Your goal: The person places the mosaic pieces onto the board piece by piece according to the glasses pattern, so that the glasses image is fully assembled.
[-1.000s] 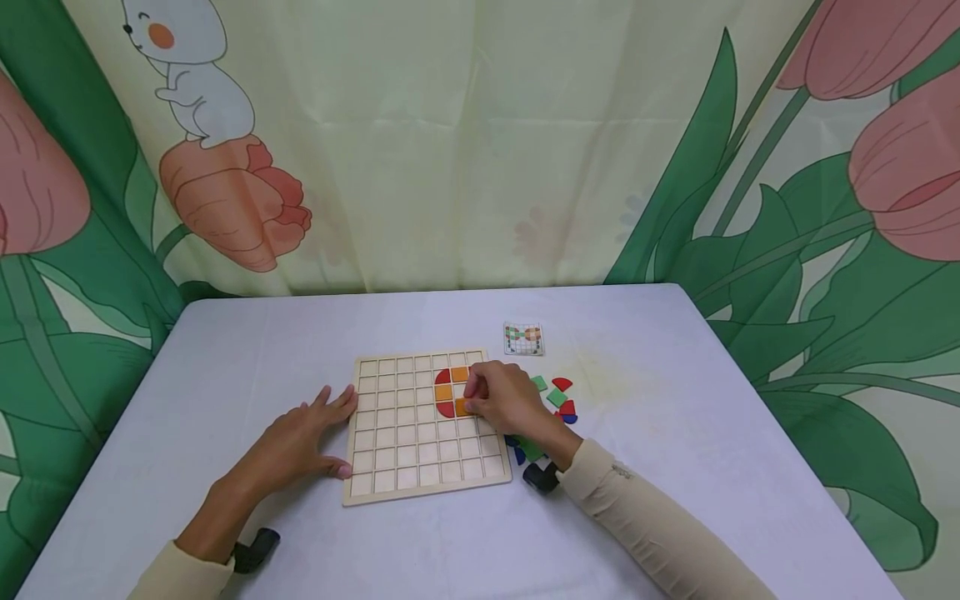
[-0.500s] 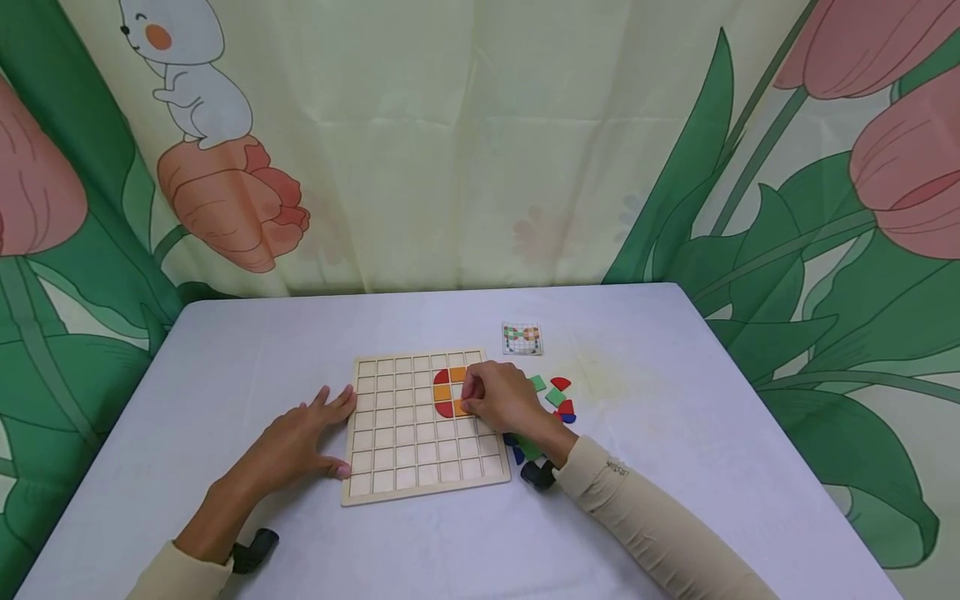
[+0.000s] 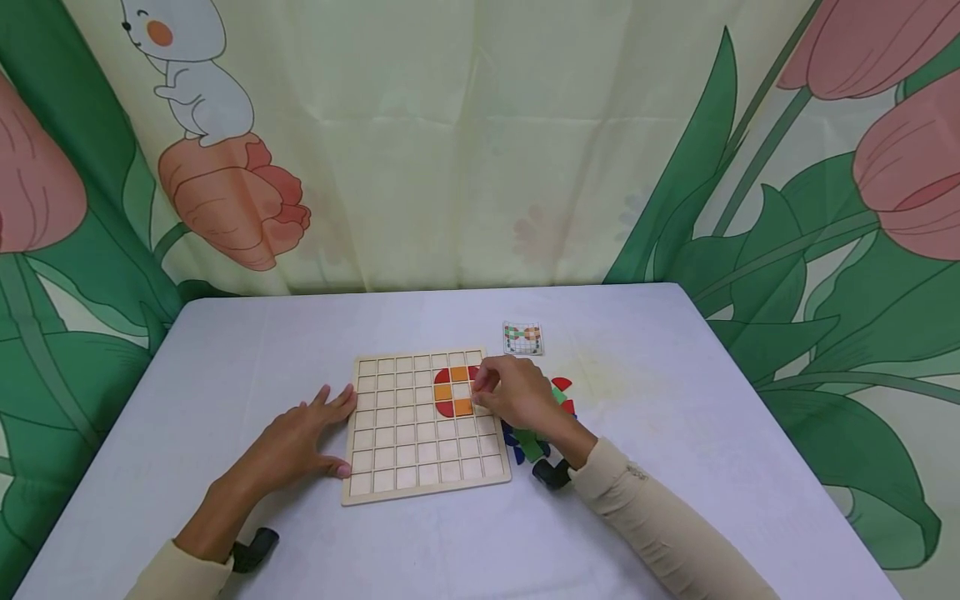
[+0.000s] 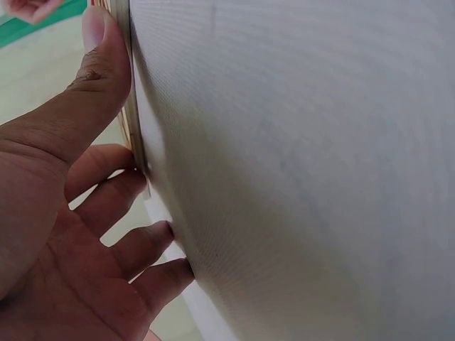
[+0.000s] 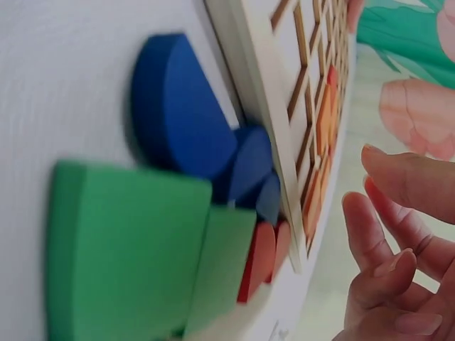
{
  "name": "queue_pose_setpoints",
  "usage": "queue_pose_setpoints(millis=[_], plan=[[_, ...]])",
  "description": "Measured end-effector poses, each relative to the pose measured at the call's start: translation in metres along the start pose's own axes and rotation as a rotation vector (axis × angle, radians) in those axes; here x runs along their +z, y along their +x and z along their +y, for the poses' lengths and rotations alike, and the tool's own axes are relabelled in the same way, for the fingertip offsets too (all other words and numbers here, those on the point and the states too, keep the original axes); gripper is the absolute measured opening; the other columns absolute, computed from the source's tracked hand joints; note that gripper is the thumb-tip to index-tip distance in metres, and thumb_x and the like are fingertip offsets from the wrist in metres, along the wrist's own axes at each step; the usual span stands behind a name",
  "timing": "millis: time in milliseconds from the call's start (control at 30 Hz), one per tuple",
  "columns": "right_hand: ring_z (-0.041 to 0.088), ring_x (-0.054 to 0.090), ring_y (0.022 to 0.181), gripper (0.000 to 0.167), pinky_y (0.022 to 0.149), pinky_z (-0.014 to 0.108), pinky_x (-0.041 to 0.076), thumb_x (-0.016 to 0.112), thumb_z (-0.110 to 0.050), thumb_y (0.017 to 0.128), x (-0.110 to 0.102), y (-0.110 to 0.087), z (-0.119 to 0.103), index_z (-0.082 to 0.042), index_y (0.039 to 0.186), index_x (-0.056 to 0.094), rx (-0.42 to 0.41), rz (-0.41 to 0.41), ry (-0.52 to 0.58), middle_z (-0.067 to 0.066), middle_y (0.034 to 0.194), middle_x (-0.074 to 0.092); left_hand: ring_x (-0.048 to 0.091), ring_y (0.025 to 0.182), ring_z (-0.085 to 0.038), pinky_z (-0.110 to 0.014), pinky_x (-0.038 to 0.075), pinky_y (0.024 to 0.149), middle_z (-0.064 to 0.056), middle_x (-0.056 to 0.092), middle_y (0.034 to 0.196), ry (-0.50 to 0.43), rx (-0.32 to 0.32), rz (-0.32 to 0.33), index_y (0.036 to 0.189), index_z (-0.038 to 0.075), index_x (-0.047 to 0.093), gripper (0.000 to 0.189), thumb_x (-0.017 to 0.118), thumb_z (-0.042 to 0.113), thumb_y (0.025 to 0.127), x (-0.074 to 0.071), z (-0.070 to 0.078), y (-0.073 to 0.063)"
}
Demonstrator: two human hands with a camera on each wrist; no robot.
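A wooden grid board [image 3: 405,458] lies on the table, with red quarter-round pieces [image 3: 445,409] and orange square pieces [image 3: 462,407] set in cells at its upper right. My left hand [image 3: 303,437] rests along the board's left side, fingers spread; in the left wrist view the thumb [image 4: 106,64] lies at the board's edge. My right hand [image 3: 517,392] is over the board's right edge, beside those pieces. In the right wrist view its fingers [image 5: 366,227] are loosely bent and apart, with nothing between them. The hand partly covers a red piece [image 3: 473,372].
Loose blue pieces [image 5: 192,106], green pieces [image 5: 135,249] and red pieces [image 5: 259,259] lie right of the board, some under the right forearm. A small pattern card [image 3: 522,338] lies behind the board's right corner. A printed curtain [image 3: 450,167] hangs behind the table.
My right hand has shifted slightly right and away from the orange pieces, uncovering a red piece at the board's upper right. My left hand has stayed in place.
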State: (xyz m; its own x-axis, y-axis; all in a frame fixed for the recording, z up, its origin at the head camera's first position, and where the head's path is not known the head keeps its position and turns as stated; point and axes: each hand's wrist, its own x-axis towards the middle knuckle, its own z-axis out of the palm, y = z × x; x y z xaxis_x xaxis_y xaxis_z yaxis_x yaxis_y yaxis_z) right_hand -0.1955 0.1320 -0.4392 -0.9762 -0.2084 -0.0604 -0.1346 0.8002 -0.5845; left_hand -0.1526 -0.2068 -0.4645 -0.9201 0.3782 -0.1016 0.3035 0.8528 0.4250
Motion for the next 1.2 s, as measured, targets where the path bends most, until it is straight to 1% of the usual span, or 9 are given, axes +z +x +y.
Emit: queue_pose_setpoints(millis=[233, 367, 467, 633, 767, 933, 1200], plan=[[0.016, 0.06, 0.076, 0.017, 0.056, 0.028, 0.049, 0.088, -0.019, 0.089, -0.01, -0.003, 0.012, -0.021, 0.088, 0.071, 0.012, 0.007, 0.02, -0.004, 0.081, 0.068, 0.035, 0.153, -0.057, -0.079, 0.037, 0.113, -0.018, 0.041, 0.167, 0.002, 0.006, 0.007, 0.161, 0.007, 0.044, 0.116, 0.099, 0.038, 0.064, 0.0, 0.0, -0.001], [0.017, 0.061, 0.078, 0.015, 0.057, 0.029, 0.048, 0.086, -0.018, 0.091, -0.015, -0.006, 0.018, -0.021, 0.089, 0.071, 0.05, 0.006, 0.018, -0.004, 0.082, 0.067, 0.035, 0.153, -0.057, -0.079, 0.037, 0.114, -0.019, 0.041, 0.167, 0.001, 0.002, 0.007, 0.161, 0.007, 0.045, 0.115, 0.099, 0.037, 0.064, 0.0, 0.001, 0.0], [0.016, 0.062, 0.079, 0.012, 0.059, 0.03, 0.047, 0.084, -0.018, 0.092, -0.017, -0.008, 0.022, -0.021, 0.09, 0.073, 0.07, 0.015, 0.002, -0.004, 0.083, 0.067, 0.036, 0.151, -0.059, -0.079, 0.036, 0.114, -0.022, 0.041, 0.167, 0.002, -0.01, 0.003, 0.161, 0.007, 0.044, 0.116, 0.1, 0.037, 0.063, 0.0, 0.002, 0.0], [0.016, 0.064, 0.075, 0.009, 0.059, 0.029, 0.049, 0.084, -0.017, 0.091, -0.019, -0.01, 0.029, -0.019, 0.094, 0.076, 0.104, 0.008, -0.006, -0.003, 0.084, 0.069, 0.036, 0.151, -0.06, -0.079, 0.036, 0.114, -0.023, 0.04, 0.167, 0.002, -0.018, -0.002, 0.161, 0.007, 0.044, 0.117, 0.1, 0.038, 0.063, 0.0, 0.002, 0.0], [0.016, 0.063, 0.073, 0.012, 0.061, 0.03, 0.048, 0.086, -0.018, 0.09, -0.018, -0.009, 0.033, -0.019, 0.097, 0.077, 0.116, -0.021, -0.012, -0.003, 0.083, 0.07, 0.037, 0.15, -0.061, -0.079, 0.037, 0.114, -0.025, 0.04, 0.166, 0.004, -0.023, -0.003, 0.161, 0.008, 0.044, 0.117, 0.099, 0.038, 0.063, 0.0, 0.002, 0.001], [0.014, 0.063, 0.074, 0.02, 0.063, 0.029, 0.046, 0.089, -0.021, 0.088, -0.013, -0.007, 0.034, -0.02, 0.104, 0.078, 0.113, -0.045, -0.03, -0.005, 0.085, 0.071, 0.037, 0.151, -0.059, -0.078, 0.037, 0.114, -0.024, 0.04, 0.167, 0.011, -0.025, -0.005, 0.161, 0.008, 0.044, 0.117, 0.099, 0.038, 0.062, 0.001, 0.001, 0.001], [0.016, 0.06, 0.078, 0.022, 0.062, 0.028, 0.049, 0.09, -0.021, 0.086, -0.007, -0.005, 0.033, -0.02, 0.104, 0.077, 0.121, -0.052, -0.049, -0.002, 0.088, 0.066, 0.036, 0.151, -0.06, -0.079, 0.036, 0.113, -0.022, 0.04, 0.167, 0.007, -0.022, -0.008, 0.161, 0.008, 0.044, 0.117, 0.099, 0.04, 0.063, 0.002, 0.0, 0.002]])
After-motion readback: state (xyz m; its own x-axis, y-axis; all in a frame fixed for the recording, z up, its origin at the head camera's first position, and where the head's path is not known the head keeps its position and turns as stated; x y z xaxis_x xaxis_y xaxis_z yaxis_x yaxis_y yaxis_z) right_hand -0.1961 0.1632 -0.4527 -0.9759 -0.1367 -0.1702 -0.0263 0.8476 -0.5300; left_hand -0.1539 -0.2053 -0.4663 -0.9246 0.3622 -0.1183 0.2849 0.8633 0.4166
